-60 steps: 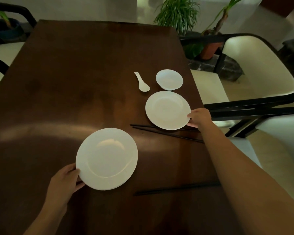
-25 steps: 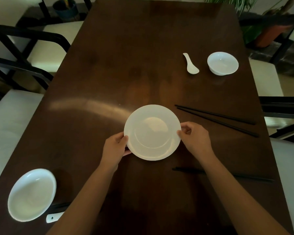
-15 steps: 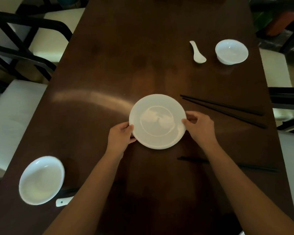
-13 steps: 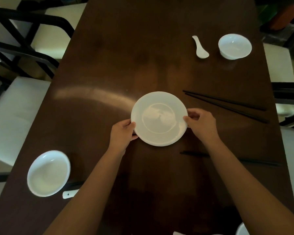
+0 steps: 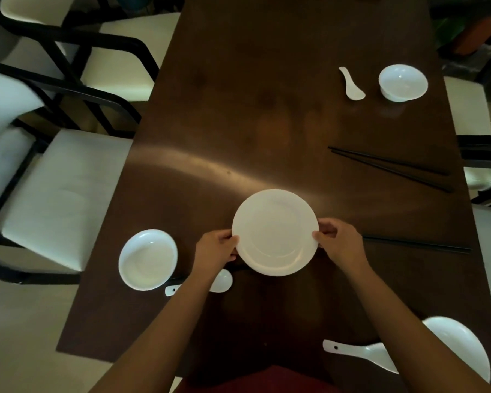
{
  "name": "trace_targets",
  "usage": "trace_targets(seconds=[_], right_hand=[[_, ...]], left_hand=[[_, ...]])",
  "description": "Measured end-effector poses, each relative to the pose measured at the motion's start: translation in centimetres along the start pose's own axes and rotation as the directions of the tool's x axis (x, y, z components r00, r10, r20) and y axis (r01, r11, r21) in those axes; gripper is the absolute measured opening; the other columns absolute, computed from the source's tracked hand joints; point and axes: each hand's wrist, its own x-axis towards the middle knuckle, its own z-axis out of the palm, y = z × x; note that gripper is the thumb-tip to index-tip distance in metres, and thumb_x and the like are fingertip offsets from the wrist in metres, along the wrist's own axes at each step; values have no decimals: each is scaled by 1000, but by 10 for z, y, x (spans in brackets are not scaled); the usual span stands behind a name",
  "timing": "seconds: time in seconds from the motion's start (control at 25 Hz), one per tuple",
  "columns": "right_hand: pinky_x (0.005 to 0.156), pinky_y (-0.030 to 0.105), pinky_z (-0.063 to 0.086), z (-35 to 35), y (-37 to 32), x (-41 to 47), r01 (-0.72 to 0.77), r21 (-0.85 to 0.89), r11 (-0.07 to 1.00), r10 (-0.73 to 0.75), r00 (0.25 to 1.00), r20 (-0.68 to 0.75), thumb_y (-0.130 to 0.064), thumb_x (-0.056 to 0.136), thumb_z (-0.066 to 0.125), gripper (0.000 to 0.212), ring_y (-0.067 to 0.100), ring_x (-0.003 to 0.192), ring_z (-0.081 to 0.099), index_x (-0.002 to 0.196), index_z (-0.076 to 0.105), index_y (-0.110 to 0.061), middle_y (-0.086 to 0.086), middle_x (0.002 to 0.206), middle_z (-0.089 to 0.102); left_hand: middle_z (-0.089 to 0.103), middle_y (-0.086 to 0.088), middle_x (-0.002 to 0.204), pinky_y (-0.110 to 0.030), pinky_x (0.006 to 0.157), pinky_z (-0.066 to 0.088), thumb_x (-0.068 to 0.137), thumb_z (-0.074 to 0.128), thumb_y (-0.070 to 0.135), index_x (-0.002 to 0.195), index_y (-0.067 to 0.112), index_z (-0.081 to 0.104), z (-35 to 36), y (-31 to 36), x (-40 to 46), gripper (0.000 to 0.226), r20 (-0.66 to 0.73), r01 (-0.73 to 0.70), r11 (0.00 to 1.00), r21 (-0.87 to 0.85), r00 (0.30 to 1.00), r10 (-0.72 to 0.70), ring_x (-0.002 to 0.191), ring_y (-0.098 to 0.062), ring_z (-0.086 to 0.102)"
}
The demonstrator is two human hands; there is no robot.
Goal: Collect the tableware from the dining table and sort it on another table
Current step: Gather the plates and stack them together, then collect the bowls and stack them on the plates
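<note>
Head view: from above, a long dark brown wooden dining table runs away from the person, cream chairs with black frames along its left edge.
Plates: a round white ceramic plate stack sits about midway across the table, toward the near end; whether it rests on the wood or is just lifted, I cannot tell.
Left hand: the left hand pinches the stack's left rim, thumb on top, fingers curled under.
Right hand: the right hand mirrors it on the right rim, closed on the plates.
Key relation: the stack lies squarely between the two hands, neither nearer; being round it has no long axis, so the grip line runs left to right across the table.
Arm pose: both forearms reach forward from the near edge and converge on the plates, wrists low.
Left-edge items: a shallow white bowl sits near the left edge, with a white ceramic soup spoon partly under the left forearm.
Right-edge items: black chopsticks lie slantwise by the right edge; a single black pair lies just beyond the right hand.
Far right: a small white bowl and white spoon stand side by side.
Near right corner: a white bowl and spoon.
Judgement: the plates look ready to be carried off; a level lift matters most.
</note>
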Motion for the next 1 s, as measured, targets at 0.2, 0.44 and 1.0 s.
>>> trace_targets(seconds=[0.2,0.44,1.0], right_hand=[[76,34,46,2,-27,-17,108,-259,960,-154,974,-167,-21,83,65,33,16,89,55,114,61,-17,9,113,62],[86,46,51,74,-98,-57,745,-476,467,-777,603,181,-12,69,77,53,37,111,57,120,61,-12,18,124,60],[101,28,41,193,-115,-72,849,-293,441,-630,525,573,-19,93,50,28,19,122,51,118,60,-12,4,153,27]], left_hand=[[69,-6,101,-33,86,51,89,57,26,123,11,57,-31,14,-11,37,-34,-248,899,361,960,279,89,-17,64],[55,-13,131,-44,98,42,74,75,26,129,15,53,-127,-54,-53,60,33,-496,498,712,732,681,119,-30,52],[70,-17,105,-46,71,59,70,77,2,94,3,73,-161,-121,-54,24,9,-537,489,687,680,733,98,-31,68]])
